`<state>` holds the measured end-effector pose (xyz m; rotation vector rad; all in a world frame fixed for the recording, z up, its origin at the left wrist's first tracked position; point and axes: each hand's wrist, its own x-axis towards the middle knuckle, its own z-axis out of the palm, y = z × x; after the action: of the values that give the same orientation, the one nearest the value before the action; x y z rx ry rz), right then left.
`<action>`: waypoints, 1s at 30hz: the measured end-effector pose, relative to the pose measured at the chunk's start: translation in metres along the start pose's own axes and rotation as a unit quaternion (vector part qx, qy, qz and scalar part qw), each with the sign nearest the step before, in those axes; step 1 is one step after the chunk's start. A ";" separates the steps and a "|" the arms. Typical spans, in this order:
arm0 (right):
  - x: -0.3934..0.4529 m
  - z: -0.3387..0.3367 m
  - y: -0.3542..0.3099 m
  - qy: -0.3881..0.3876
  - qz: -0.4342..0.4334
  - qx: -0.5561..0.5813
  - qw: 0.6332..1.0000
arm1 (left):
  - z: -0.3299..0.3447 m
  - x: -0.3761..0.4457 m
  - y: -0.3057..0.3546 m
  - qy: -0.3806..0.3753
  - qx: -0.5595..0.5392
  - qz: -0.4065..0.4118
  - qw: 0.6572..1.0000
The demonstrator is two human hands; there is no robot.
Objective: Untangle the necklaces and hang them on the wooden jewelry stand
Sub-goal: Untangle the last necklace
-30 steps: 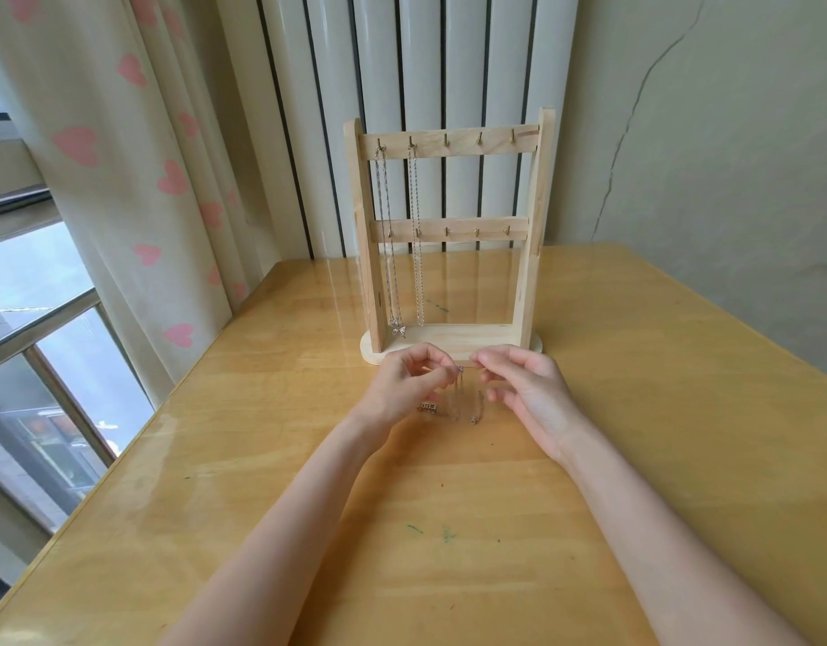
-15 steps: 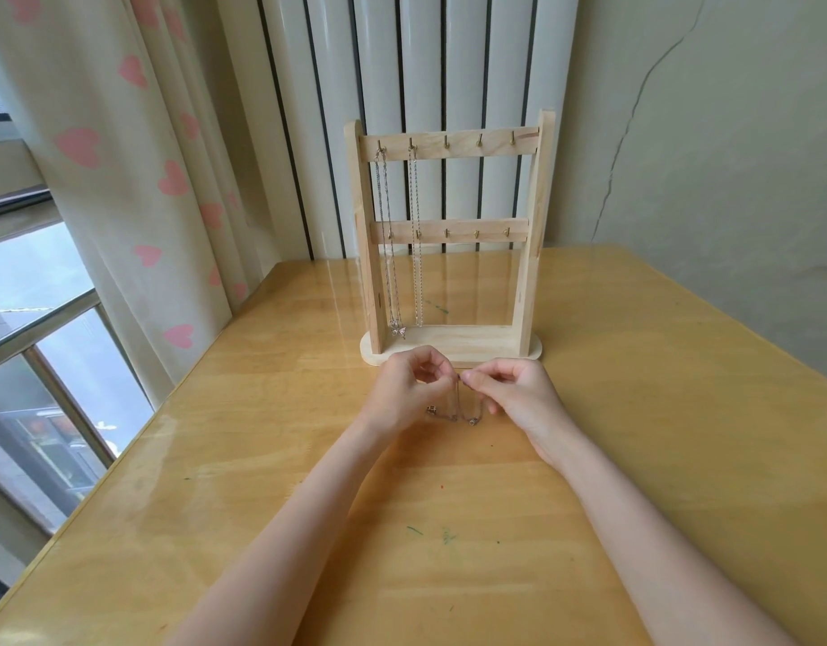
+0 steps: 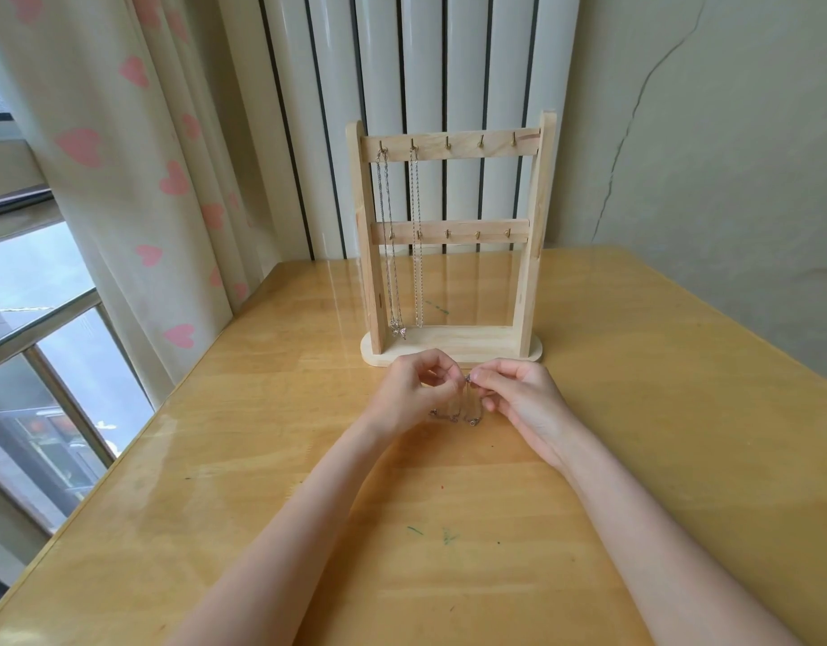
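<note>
Necklace (image 3: pixel 467 410) being pinched at its top by both hands.
Left hand (image 3: pixel 413 389) and right hand (image 3: pixel 518 394) are gripping it; chain is dangling toward 6 o'clock, stand (image 3: pixel 451 349) at 12.

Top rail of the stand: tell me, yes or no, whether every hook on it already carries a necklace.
No: on the top rail only the two leftmost hooks carry hanging necklaces, and the other three hooks are bare.

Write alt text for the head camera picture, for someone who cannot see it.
Two bare hands, left hand and right hand, pinch a thin silver tangled necklace above a glossy yellow wooden table. Behind them stands a pale wooden jewelry stand with two silver chains hanging from its top-left hooks.
</note>
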<state>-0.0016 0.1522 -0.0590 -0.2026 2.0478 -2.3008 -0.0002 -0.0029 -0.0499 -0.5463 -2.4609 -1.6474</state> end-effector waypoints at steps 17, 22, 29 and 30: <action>0.000 -0.003 0.003 -0.019 0.009 -0.038 0.999 | -0.007 0.001 0.003 -0.002 -0.001 -0.040 0.999; 0.000 -0.004 0.004 -0.015 -0.004 -0.043 0.999 | -0.005 -0.002 0.005 -0.003 -0.009 -0.050 0.999; -0.002 -0.005 0.001 -0.057 0.001 -0.037 0.998 | -0.005 -0.004 0.010 -0.025 -0.037 -0.080 0.996; -0.002 -0.005 0.000 -0.064 0.006 -0.031 0.997 | -0.006 -0.004 0.010 -0.036 -0.057 -0.091 0.994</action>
<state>-0.0003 0.1574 -0.0592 -0.3311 2.0516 -2.1590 0.0068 -0.0056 -0.0405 -0.4105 -2.5462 -1.8786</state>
